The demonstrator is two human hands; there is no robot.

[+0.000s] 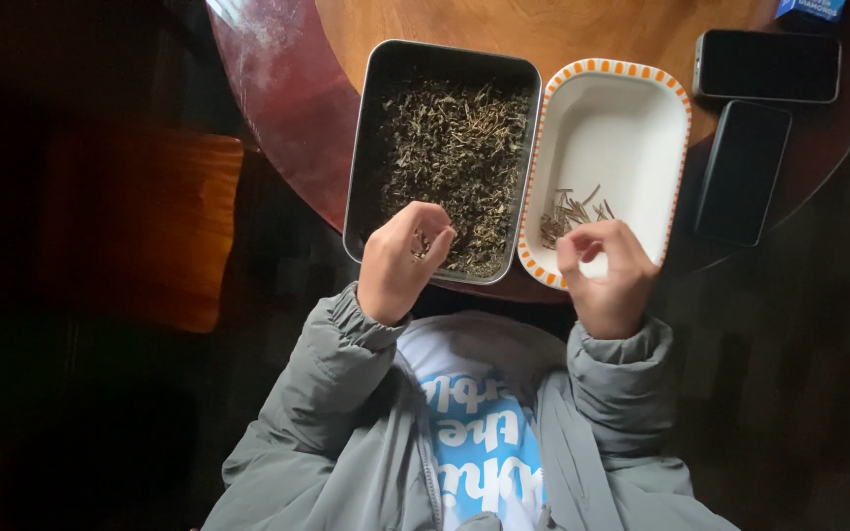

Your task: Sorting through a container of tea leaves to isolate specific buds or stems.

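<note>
Your left hand [400,261] is pinched together on a few dried leaves, directly over the near edge of the metal tray [366,128] of dried leaves [455,147]. Your right hand [607,270] is curled, fingertips together, over the near corner of the white dish [632,118], just behind a small pile of stems [571,211].

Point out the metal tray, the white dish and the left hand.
metal tray [361,147], head view, left wall.
white dish [614,123], head view, bare floor.
left hand [400,261], head view, back of hand.

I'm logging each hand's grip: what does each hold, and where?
Left hand pinches a few dried leaves between thumb and fingertips. Whether the right hand holds anything cannot be told.
</note>
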